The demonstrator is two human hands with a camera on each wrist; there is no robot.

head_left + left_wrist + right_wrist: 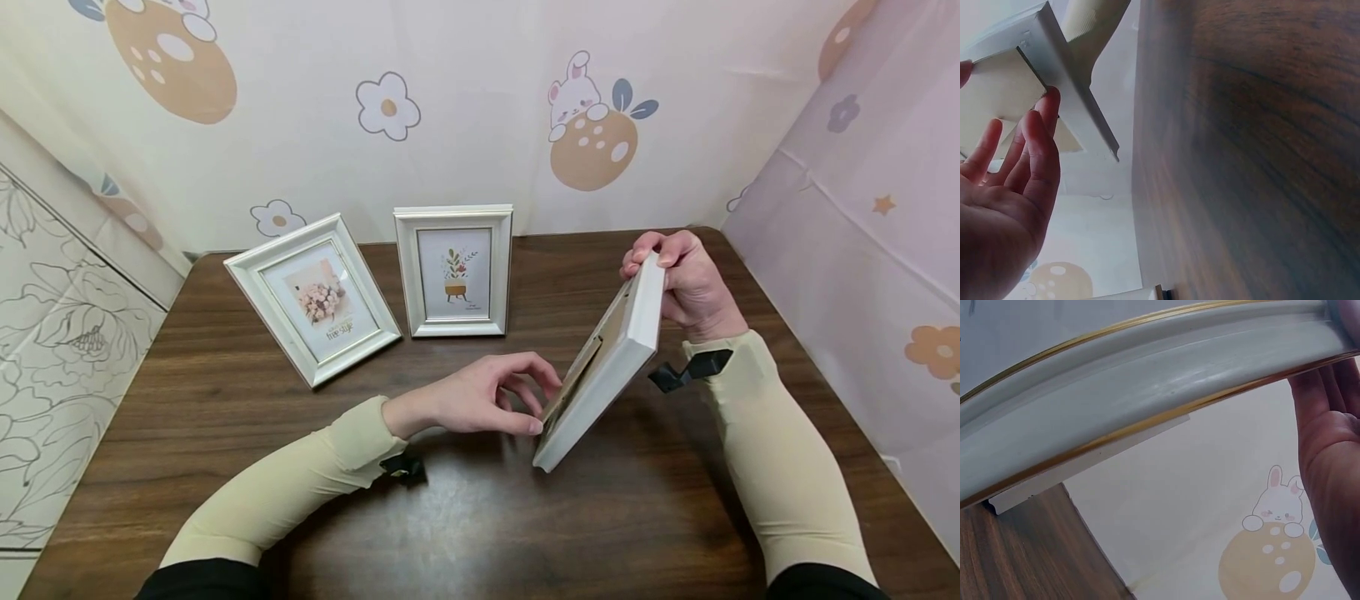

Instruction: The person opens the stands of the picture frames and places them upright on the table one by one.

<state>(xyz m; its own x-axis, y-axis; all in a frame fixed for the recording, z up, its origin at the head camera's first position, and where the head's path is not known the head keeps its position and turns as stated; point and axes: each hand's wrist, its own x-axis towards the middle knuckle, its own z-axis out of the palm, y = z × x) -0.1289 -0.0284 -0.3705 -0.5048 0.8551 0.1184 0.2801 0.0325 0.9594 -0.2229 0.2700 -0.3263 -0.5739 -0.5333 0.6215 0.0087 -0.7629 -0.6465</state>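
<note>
My right hand (693, 279) grips the upper end of a white picture frame (611, 383), which is tilted with its brown backing board (1004, 94) turned toward the left. In the right wrist view the frame's glossy white moulding (1147, 394) with gold edging fills the upper part, and part of the hand (1335, 444) shows at its right end. My left hand (491, 396) is at the lower part of the back, its fingers loosely bent. Seen from the left wrist, the fingertips (1050, 97) are right at the backing's edge, close to the stand flap.
Two more white picture frames stand on the dark wooden table (420, 533): one with a flower bouquet print (322, 367), angled at the left, and one with a potted plant print (453, 327) behind the left hand. A patterned curtain (480, 108) hangs behind the table.
</note>
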